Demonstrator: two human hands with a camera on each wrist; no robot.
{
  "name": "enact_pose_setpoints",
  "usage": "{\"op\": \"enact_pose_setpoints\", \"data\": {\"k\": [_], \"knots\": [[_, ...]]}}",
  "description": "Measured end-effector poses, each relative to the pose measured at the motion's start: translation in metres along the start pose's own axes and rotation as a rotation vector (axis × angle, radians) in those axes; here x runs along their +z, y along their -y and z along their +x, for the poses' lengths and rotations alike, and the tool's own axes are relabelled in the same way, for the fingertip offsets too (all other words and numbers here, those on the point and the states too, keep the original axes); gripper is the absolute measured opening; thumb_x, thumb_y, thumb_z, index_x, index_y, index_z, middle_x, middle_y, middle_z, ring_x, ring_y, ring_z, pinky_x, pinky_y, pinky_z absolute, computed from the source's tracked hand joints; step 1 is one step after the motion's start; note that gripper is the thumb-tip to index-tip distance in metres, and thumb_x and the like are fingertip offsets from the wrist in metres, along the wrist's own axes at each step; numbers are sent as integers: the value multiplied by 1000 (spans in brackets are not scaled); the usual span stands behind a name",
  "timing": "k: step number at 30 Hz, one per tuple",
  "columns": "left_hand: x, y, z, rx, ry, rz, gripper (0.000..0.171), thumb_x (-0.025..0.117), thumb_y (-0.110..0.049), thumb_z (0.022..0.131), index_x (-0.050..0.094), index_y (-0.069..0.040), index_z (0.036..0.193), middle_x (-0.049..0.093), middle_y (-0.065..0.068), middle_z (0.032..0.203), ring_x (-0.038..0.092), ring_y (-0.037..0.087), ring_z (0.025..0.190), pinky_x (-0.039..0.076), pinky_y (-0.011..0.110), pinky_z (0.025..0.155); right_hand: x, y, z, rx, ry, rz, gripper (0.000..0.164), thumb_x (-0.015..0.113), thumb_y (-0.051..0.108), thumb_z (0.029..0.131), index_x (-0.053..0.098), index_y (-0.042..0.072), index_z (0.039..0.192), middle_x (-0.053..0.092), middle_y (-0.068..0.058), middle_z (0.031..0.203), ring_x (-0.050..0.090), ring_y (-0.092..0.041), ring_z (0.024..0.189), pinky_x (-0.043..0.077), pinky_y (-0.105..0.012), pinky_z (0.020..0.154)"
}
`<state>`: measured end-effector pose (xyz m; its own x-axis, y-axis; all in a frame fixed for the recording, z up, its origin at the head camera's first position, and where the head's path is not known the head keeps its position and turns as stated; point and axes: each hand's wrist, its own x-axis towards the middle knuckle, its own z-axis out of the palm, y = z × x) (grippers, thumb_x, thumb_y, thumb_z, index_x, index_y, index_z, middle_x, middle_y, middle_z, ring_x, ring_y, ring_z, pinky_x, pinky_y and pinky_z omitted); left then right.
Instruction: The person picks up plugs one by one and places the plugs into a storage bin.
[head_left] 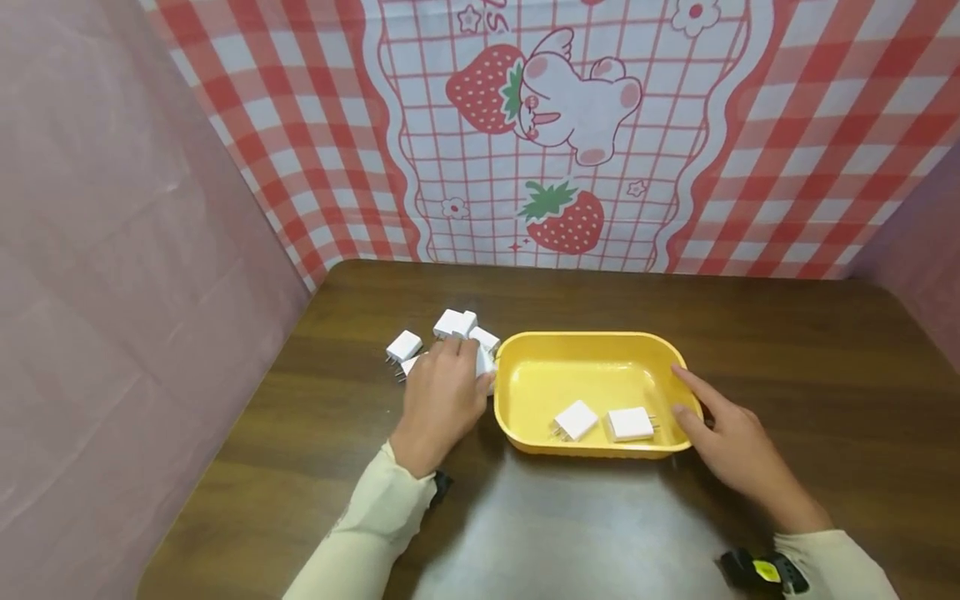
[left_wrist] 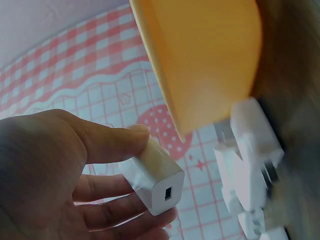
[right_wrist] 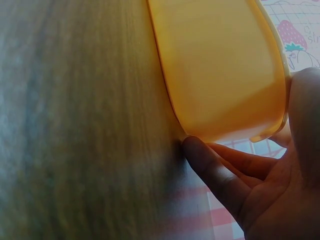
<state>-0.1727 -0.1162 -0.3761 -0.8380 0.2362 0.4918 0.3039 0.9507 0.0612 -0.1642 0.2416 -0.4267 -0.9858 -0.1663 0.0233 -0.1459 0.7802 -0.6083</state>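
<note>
My left hand point(head_left: 442, 400) pinches a white charger plug point(left_wrist: 159, 180) between thumb and fingers, its port end showing in the left wrist view. It is just left of a yellow plastic basin point(head_left: 592, 337). Around that hand several more white charger plugs point(head_left: 405, 345) lie on the table, partly covered by it. Two white plugs, one of them this charger point(head_left: 630, 424), rest inside the basin near its front wall. At the basin's right end, my right hand point(head_left: 738, 442) holds the rim and wall, with some fingers outside, as the right wrist view shows.
The brown wooden table point(head_left: 787, 350) carries everything. Behind it hangs a red-and-white checked cloth point(head_left: 300, 125) with strawberry prints, and a pinkish cloth point(head_left: 112, 292) covers the left side. A dark strap is on each wrist.
</note>
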Motion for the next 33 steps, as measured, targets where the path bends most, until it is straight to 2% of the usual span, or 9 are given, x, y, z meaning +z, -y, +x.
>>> {"op": "enact_pose_setpoints", "data": {"k": [4, 8, 13, 21, 25, 28, 33], "knots": [[1, -14, 11, 18, 15, -2, 34, 81, -32, 83, 68, -5, 98, 64, 8, 87, 64, 27, 76, 53, 42, 60, -1, -1, 0, -1, 3, -7, 60, 50, 35, 104, 32, 13, 157, 43, -33, 145, 51, -46, 116, 41, -68, 91], [3, -28, 24, 36, 70, 9, 36, 77, -39, 86, 69, -7, 101, 66, 6, 90, 65, 24, 77, 53, 41, 58, -3, 0, 1, 2, 12, -17, 61, 50, 37, 104, 31, 13, 158, 42, -33, 146, 51, -48, 117, 40, -70, 92], [4, -42, 38, 58, 184, -14, 35, 74, -40, 89, 71, -8, 103, 67, 4, 92, 66, 22, 78, 53, 41, 56, -3, 0, 0, -25, -13, -11, 59, 53, 34, 104, 35, 12, 156, 46, -33, 142, 52, -49, 118, 41, -68, 91], [4, -63, 58, 64, 393, -65, 31, 69, -41, 92, 71, -13, 107, 67, 2, 96, 66, 21, 84, 53, 43, 63, 0, 1, -1, -36, -28, 1, 58, 53, 31, 104, 36, 11, 156, 47, -33, 142, 52, -48, 118, 41, -67, 92], [9, -73, 67, 80, 449, -74, 25, 67, -42, 93, 67, -17, 91, 65, -2, 85, 63, 19, 73, 49, 41, 57, 1, 0, -1, -52, -45, -6, 57, 53, 30, 104, 37, 11, 155, 48, -33, 141, 54, -47, 115, 42, -66, 89], [13, -81, 74, 100, 471, -65, 28, 66, -42, 94, 61, -19, 78, 60, -4, 73, 57, 16, 62, 45, 37, 51, 1, -2, -1, -70, -62, -9, 56, 55, 29, 103, 39, 11, 154, 51, -33, 138, 55, -45, 112, 43, -63, 87], [19, -96, 85, 149, 490, -46, 29, 67, -38, 93, 59, -20, 71, 57, -6, 66, 53, 15, 58, 44, 35, 50, 0, -3, 0, -72, -64, -8, 56, 55, 29, 103, 39, 11, 154, 51, -32, 138, 55, -45, 111, 44, -63, 86]]}}
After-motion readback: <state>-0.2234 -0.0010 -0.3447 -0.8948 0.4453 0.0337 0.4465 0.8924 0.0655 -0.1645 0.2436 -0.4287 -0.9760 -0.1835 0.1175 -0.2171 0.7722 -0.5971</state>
